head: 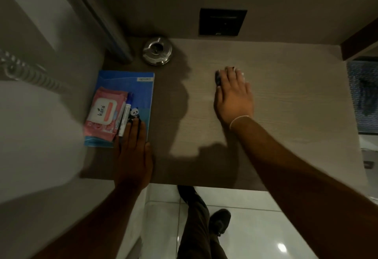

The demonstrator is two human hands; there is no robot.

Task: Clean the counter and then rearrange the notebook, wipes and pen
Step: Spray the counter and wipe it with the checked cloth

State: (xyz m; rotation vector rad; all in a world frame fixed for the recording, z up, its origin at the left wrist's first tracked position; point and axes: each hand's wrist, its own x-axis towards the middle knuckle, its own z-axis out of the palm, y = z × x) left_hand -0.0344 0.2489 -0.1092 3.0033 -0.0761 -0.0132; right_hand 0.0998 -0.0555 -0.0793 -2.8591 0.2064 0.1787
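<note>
Person at brown wood-grain worktop, seen from above. R hand lies flat, palm down, fingers straight and close together, mid-worktop toward the back. A small dark wad peeks out under it on the thumb side; what it is can't be told. Thin white thread circles the R wrist.

L hand is also flat, fingers straight, pressing on the near R corner of the blue notebook, with the heel of the hand on the worktop by the front edge. Notebook lies closed along the worktop's L edge. Pink wipes pack sits on the notebook's L half. Pen lies just beside the pack on its R, also on the cover, running front to back, w/ its near end at the L fingertips.

Toward the back L corner: a round metal ashtray, and next to it a shiny metal post. Black square plate is set in the back wall. Below the front edge: white floor tiles, dark trousers, one dark shoe.
</note>
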